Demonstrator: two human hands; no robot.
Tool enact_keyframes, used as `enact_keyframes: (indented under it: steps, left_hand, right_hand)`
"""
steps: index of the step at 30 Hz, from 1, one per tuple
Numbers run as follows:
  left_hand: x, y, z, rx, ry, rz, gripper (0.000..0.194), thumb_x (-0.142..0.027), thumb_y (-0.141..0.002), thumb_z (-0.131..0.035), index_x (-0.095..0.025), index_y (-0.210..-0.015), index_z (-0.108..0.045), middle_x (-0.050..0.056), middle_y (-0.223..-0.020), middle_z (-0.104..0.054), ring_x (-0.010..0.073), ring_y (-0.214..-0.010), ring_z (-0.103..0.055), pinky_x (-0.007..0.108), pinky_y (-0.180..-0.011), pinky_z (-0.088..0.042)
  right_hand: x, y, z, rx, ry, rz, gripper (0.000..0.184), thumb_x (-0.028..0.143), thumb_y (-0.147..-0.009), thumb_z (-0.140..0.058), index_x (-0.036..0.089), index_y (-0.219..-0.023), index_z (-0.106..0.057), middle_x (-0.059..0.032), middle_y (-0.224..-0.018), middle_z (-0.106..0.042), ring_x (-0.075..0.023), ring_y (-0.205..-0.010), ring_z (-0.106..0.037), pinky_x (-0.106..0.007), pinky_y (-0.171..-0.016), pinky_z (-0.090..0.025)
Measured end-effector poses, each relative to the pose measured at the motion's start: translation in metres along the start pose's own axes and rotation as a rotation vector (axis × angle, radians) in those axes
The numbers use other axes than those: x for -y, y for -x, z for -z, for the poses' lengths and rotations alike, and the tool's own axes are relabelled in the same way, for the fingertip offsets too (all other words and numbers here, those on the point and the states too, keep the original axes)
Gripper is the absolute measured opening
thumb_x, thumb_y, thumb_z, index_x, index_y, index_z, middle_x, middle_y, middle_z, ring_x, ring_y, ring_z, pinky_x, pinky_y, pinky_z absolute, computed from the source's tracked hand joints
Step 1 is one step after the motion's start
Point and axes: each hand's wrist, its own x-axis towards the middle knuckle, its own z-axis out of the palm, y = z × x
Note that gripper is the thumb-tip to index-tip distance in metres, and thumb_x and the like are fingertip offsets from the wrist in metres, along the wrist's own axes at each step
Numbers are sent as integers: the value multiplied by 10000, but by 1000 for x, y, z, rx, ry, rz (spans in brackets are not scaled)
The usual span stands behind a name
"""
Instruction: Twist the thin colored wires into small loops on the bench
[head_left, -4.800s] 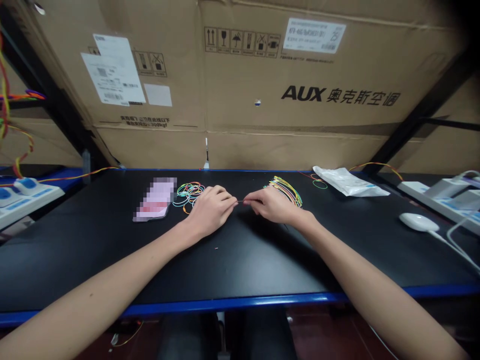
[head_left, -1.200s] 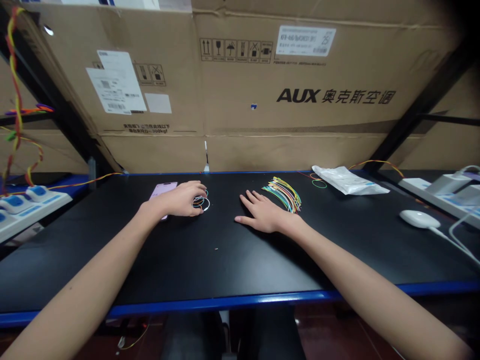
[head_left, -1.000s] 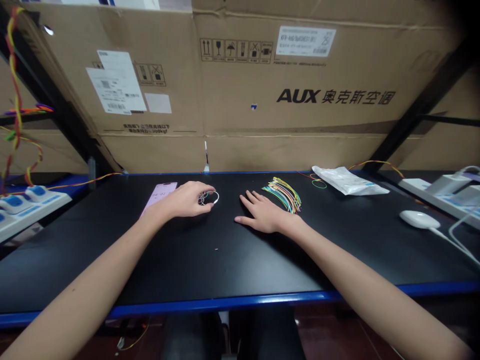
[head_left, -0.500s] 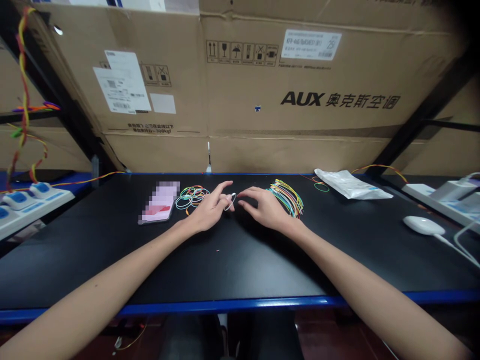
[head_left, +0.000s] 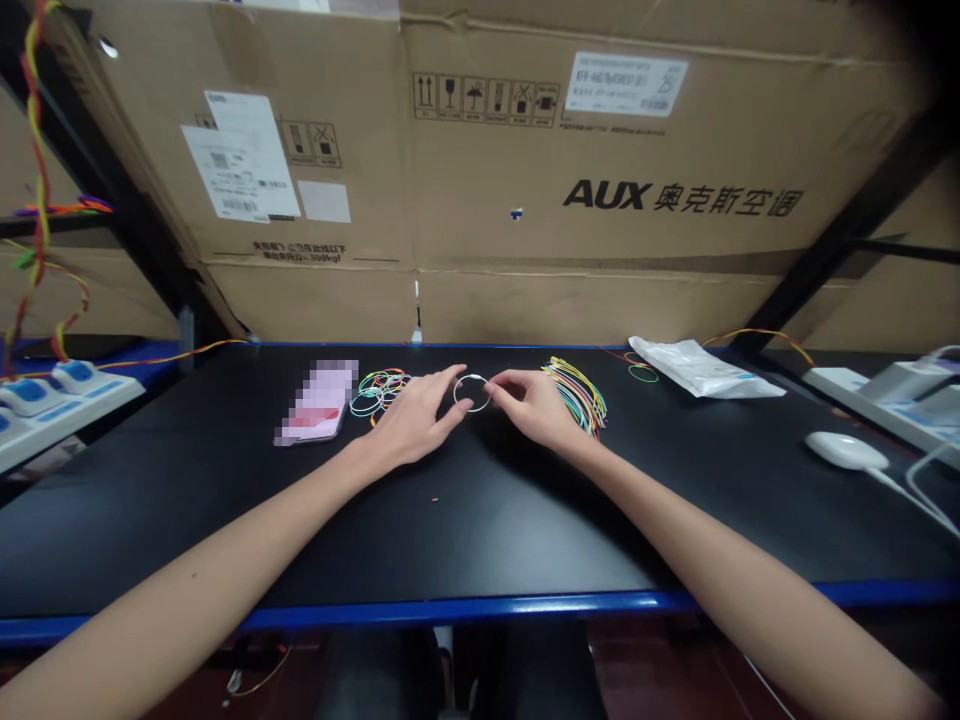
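White wire loop (head_left: 474, 377) stood round and wide between my two hands, above the middle of the tabletop (head_left: 480, 545); half a second before, it had shown only as a narrow sliver at the fingers of my left hand (head_left: 416, 412). That hand now had its thumb and forefinger spread apart around the loop's left side, the thumb at the lower rim; I could not tell how firmly they touched it. My right hand (head_left: 541, 410) had changed most: it had lain flat with fingers splayed a second earlier, then hung just short of the loop, and now its thumb and forefinger pinched the right edge.

My left hand had also come away from the tangle of coloured loops (head_left: 379, 392), which lay just behind it, partly covered by my fingers. Beside the tangle, the phone (head_left: 319, 405) rested where it had been, its screen blurred out. Behind my right hand, the fanned bundle of coloured wires (head_left: 581, 395) had kept its place, as had the white plastic packet (head_left: 701, 368) and the white rounded device (head_left: 846, 451) farther right. One tiny reddish scrap (head_left: 434, 499) remained on the tabletop nearer to me.
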Motion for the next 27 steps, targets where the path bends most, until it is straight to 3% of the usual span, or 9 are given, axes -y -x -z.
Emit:
enact_keyframes:
  steps: [6,17,27]
  left_hand:
    - [12,0,-9,-14,-164,-176,614,-389,-858,-579,-190,-1380,-325,134,-1331,-492,263,-1234,-469,443,-1022,-388]
    - [12,0,-10,-92,-247,-199,494,-333,-829,-627,-169,-1263,-458,133,-1248,-534,277,-1159,-506,458,-962,-437]
    - [6,0,-9,-108,-252,-208,359,-380,-865,-567,-146,-1136,-548,122,-1121,-592,259,-1049,-543,423,-903,-458]
  right_hand:
    - [-8,-3,1,39,-26,-60,224,305,-849,-523,148,-791,-671,-25,-627,-655,-150,-598,-589,-247,-573,-403]
    - [-16,-5,-7,125,-372,-155,214,343,-840,-522,157,-799,-619,-22,-723,-634,-121,-636,-609,-225,-570,-477]
    - [-9,-3,-9,114,-416,-192,248,381,-845,-534,157,-804,-631,-41,-796,-661,-117,-635,-608,-226,-559,-473]
